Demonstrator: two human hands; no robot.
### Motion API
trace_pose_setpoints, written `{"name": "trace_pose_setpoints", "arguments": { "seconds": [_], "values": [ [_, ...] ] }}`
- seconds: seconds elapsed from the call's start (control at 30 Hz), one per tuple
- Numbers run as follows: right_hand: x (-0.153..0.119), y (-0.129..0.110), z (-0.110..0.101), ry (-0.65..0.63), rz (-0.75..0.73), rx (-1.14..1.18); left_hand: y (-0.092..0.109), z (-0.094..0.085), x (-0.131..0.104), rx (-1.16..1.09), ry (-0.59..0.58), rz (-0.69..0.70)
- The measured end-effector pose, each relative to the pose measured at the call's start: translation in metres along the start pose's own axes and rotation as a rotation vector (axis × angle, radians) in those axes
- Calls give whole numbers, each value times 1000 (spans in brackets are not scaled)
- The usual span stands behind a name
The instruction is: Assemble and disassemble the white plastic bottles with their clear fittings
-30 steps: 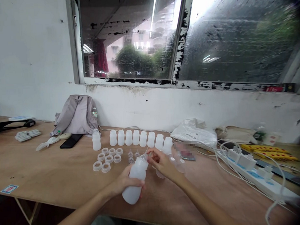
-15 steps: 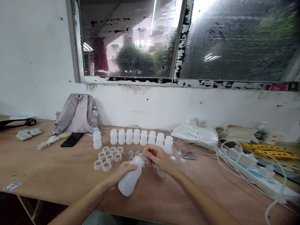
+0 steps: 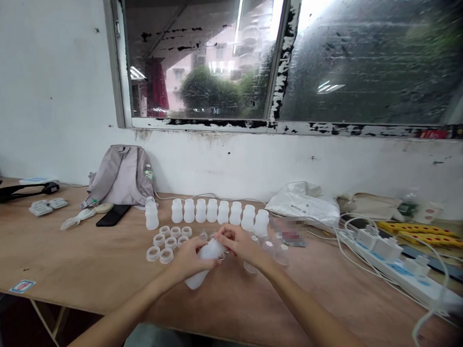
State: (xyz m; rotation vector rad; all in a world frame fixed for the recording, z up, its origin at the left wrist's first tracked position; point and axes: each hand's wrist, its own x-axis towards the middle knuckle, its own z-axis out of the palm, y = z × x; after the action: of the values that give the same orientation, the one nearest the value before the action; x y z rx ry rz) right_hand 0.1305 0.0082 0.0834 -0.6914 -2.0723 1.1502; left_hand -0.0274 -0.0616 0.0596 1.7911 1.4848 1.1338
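My left hand is wrapped round a white baby bottle, which I hold tilted above the table with its neck toward the upper right. At the neck, my right hand is pinched on a clear nipple, mostly hidden by the fingers. Clear nipples stand on the table just behind my hands. To the left lie several translucent collar rings. Clear domed caps lie beside my right wrist.
Several white bottles stand in a row at the back. A capped bottle is left of them, near a phone and a backpack. A plastic bag and a cabled power strip are on the right.
My left hand has shifted up along the bottle toward its neck, and the bottle's base has risen a little. My right hand stays at the neck, its fingers now closer in.
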Motion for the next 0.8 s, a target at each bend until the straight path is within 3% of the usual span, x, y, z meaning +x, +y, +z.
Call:
{"name": "trace_pose_setpoints", "arguments": {
  "seconds": [0.07,0.1,0.23,0.33,0.47,0.57,0.7,0.8],
  "values": [
    [2,5,0,-12,-1,59,5,-6,3,139,43,50],
    [3,7,-1,-32,-11,101,7,-9,4,111,-4,23],
    [4,14,-6,-149,-64,267,7,-19,3,-414,-326,-255],
    [2,19,-11,-181,-61,346,5,-21,-1,-649,-374,-332],
    [1,25,-10,-171,-30,416,6,-21,-1,-524,-393,-278],
    [1,28,-8,-65,-10,419,11,-23,2,-407,-372,-242],
    [4,30,-10,126,25,412,15,-37,11,-185,-226,-104],
    [4,30,-13,201,40,408,10,-58,26,63,-99,27]
  ]
}}
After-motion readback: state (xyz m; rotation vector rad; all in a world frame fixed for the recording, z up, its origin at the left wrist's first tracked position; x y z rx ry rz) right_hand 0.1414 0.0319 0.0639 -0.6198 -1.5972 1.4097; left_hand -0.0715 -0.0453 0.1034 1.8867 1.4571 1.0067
